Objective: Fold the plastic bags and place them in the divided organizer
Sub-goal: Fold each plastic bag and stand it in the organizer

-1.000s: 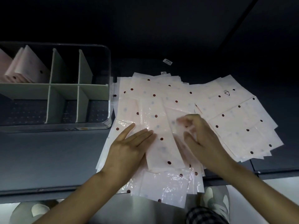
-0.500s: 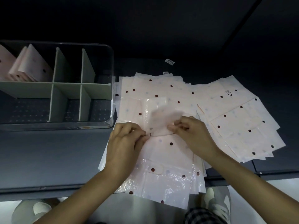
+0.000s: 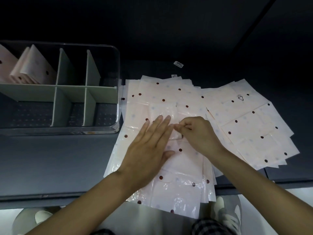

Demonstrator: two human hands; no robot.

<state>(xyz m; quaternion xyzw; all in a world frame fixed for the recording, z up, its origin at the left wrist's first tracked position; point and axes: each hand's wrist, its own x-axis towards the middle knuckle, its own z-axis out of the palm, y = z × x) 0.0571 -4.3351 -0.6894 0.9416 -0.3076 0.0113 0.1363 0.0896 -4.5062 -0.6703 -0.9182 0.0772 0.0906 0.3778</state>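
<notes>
Head view: my left hand (image 3: 149, 150) flat, fingers straight and spread, pressing on top bag (image 3: 183, 160) of near pile. My right hand (image 3: 198, 133) curled, fingertips (image 3: 177, 127) pinching folded edge of same bag, just beside left fingertips. Loose polka-dot plastic bags (image 3: 250, 126) fanned over dark surface (image 3: 55, 165). Divided organizer (image 3: 101, 92) sits left of pile, touching its edge; folded bags (image 3: 33, 67) stand upright in back-left compartment.
</notes>
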